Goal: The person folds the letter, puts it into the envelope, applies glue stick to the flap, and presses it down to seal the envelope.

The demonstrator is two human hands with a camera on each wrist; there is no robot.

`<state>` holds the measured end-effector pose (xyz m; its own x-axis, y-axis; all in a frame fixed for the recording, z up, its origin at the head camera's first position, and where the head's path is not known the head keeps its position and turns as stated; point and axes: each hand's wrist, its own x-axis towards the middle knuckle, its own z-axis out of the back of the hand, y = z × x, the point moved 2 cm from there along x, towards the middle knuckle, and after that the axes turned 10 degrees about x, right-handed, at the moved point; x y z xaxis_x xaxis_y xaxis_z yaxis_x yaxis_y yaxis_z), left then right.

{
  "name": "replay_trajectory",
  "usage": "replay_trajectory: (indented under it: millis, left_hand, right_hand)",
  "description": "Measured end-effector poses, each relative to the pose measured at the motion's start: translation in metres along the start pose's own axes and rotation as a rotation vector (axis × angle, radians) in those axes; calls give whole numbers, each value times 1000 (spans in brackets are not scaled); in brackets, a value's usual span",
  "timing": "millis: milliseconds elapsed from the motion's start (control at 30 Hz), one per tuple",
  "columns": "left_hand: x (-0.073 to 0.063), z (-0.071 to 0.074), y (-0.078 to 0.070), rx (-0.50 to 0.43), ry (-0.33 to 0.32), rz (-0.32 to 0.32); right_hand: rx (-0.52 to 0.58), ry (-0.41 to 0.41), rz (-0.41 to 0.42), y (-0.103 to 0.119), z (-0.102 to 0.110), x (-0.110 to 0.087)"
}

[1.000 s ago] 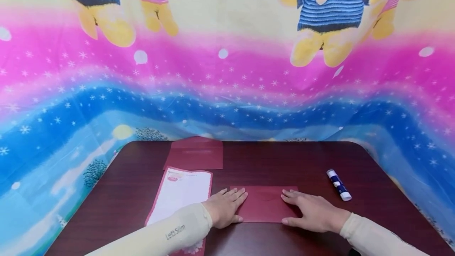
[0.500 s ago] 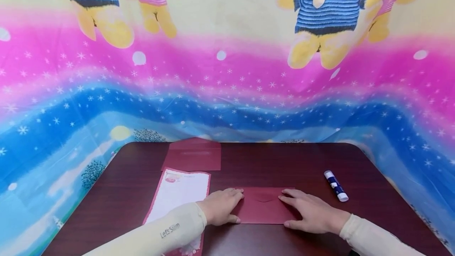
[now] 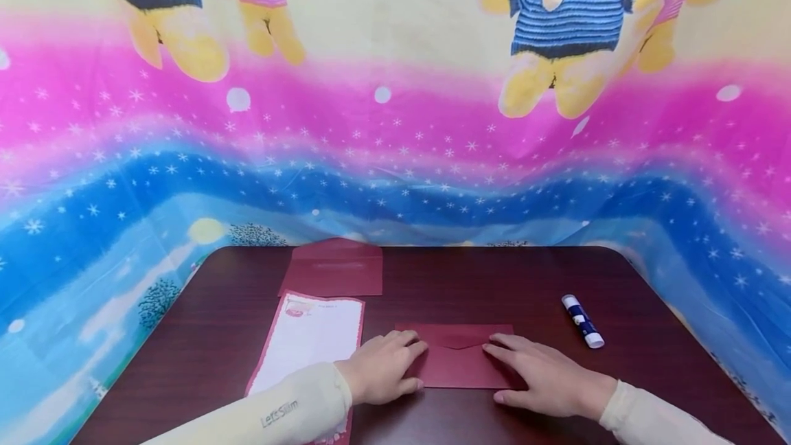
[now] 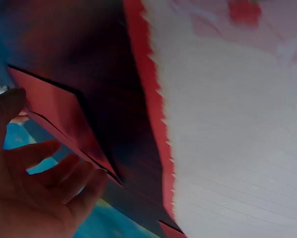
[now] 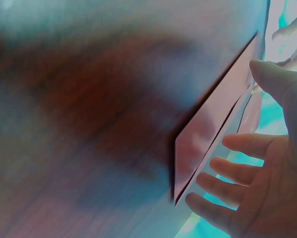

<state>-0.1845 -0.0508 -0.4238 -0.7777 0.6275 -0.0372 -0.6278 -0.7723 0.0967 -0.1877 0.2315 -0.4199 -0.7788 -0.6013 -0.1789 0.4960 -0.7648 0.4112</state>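
A dark red envelope [image 3: 466, 371] lies on the table with its pointed flap [image 3: 457, 338] folded over toward the person. The flap's lower edge stands slightly away from the body, and a dark gap shows beneath it in the right wrist view. At the envelope's left end is my left hand [image 3: 383, 366], fingers loosely bent over the flap corner and thumb near the front corner. My right hand [image 3: 550, 373] is at the other end, with fingers spread and fingertips over the flap's right side. Neither hand grips anything in the wrist views.
Left of the envelope lies a red-bordered sheet of letter paper [image 3: 318, 338], partly under the left forearm. Behind it, a second red envelope [image 3: 336, 279] with its flap raised reaches the table's far edge. A blue and white glue stick [image 3: 583, 321] lies at the right.
Both hands have eased up from pressing flat on the envelope, the left fingers bending more. The flap's pointed edge has lifted a little and shows more plainly. The head view shifts slightly.
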Motion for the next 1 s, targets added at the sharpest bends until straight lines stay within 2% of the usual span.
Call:
replay_trajectory:
  millis: [200, 433, 633, 1000]
  left_hand:
    - [-17, 6, -13, 7, 23, 8]
    - [-27, 1, -22, 57, 55, -6]
    - [-26, 0, -23, 85, 67, -12]
    - [-13, -1, -16, 77, 68, 43]
  right_hand:
    - [-20, 33, 49, 12, -6, -8]
    - [-88, 53, 105, 23, -14, -14]
    - [-90, 82, 79, 23, -18, -12]
    - [-101, 23, 55, 21, -13, 4]
